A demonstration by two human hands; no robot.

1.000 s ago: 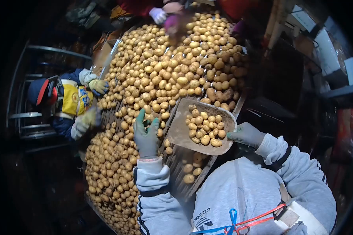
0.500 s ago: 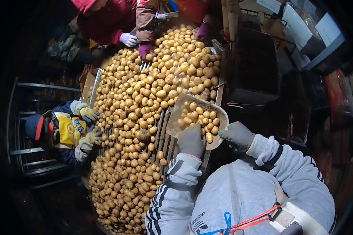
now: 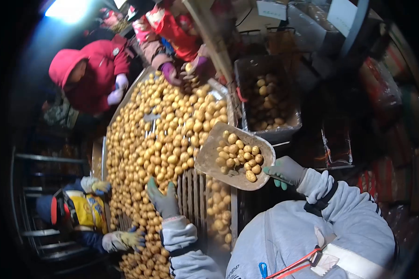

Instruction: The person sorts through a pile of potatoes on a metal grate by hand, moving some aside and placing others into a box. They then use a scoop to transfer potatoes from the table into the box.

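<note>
Far left, a co-worker's gloved hand point(image 3: 125, 241), set at the edge of the potato heap point(image 3: 144, 135); next, the left hand point(image 3: 164, 202), fingers spread apart over the heap, no potato seen gripped, contact not discernible; slatted bed point(image 3: 191, 193), exposed just to its right; scoop point(image 3: 207, 162), held over the bed's right edge, part-filled with small potatoes point(image 3: 239, 156), its long axis slanted down rightward to the grip; crate point(image 3: 278, 135), placed beyond the scoop; right hand point(image 3: 287, 171), clamped on the scoop's right end, thus the nearer hand.
</note>
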